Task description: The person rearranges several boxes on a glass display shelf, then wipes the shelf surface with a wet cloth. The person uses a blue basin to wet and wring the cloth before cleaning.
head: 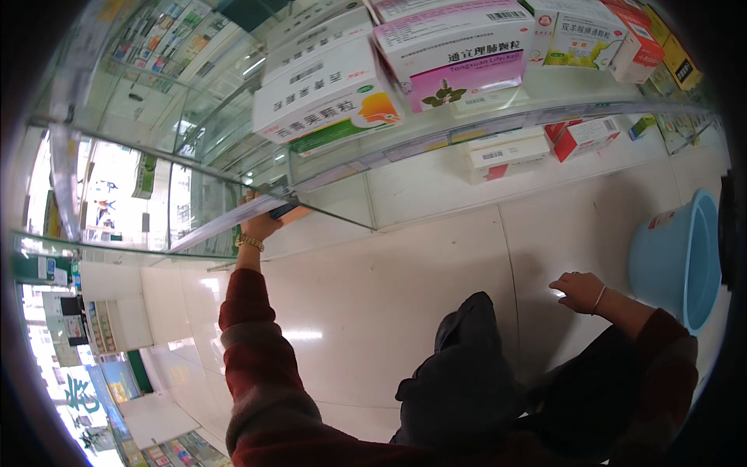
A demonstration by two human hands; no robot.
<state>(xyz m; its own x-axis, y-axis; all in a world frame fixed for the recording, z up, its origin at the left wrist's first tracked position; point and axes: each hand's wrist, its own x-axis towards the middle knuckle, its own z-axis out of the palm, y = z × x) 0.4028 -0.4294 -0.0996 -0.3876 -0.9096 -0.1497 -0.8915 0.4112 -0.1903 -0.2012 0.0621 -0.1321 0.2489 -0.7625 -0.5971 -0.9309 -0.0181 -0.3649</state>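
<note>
My left hand (261,226), with a gold bracelet at its wrist, reaches to the edge of a glass display shelf (338,172). Its thumb lies against a small orange and dark box (295,216), which it appears to grip; the shelf edge hides part of the fingers. My right hand (579,293) hangs over the tiled floor with loosely bent fingers, and I see nothing in it. A white and green medicine box (327,99) with an orange head picture stands on the shelf above my left hand. Beside it is a white and purple box (461,58).
More cartons, including a yellow-green one (578,38) and a red one (639,52), line the shelf. Below lie a white box (508,154) and a red and white box (586,137). A light-blue plastic basin (659,257) stands at the right. Glass panels (204,163) extend left.
</note>
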